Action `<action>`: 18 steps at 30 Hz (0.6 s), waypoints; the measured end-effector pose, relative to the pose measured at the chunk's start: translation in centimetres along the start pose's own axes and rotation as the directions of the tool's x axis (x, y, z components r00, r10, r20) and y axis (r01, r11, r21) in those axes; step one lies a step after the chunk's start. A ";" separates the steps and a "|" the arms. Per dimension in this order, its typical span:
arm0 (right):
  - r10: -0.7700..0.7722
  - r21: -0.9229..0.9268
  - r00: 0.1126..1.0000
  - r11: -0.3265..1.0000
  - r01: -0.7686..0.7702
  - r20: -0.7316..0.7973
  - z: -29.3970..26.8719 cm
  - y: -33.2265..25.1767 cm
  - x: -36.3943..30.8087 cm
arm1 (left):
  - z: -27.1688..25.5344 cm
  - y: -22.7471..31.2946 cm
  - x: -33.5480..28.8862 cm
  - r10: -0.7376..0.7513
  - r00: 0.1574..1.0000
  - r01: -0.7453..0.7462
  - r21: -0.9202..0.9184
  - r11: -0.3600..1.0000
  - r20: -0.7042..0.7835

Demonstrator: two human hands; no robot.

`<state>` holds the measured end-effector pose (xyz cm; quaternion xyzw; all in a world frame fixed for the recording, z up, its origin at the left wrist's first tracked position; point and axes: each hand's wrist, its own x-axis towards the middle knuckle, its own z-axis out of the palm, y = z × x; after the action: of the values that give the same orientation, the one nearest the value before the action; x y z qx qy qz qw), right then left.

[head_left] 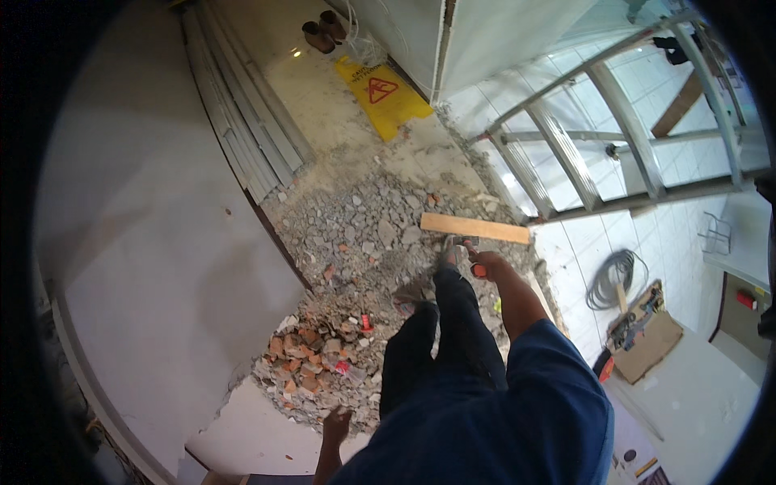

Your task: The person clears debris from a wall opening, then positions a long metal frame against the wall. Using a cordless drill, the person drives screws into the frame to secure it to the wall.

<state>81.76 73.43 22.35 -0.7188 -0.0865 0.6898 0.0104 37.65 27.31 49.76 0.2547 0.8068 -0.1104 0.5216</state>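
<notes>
The left hand (337,423) hangs low at the person's side; it is too small and dim to tell whether its curled fingers hold anything. Farther out, the right hand (485,259) grips an orange-handled tool (479,271), which lines up closely with the forward shoe (449,252); a slip of the grip could bring it down on that foot. Loose rubble (386,233) lies underfoot and could roll, costing balance. Beyond the shoe, a wooden plank (475,228) might catch a toe.
</notes>
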 end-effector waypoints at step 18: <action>-0.444 -0.811 0.872 0.575 0.102 -0.205 -10.4 -4.0 11.9 | 0.1 13.0 -2.3 -0.340 0.940 0.318 -0.374 0.871 0.008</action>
<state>92.05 80.09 11.60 -0.7489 -0.4848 0.4159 -0.1763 45.37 37.55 52.93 0.0138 0.8593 -0.0362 0.5099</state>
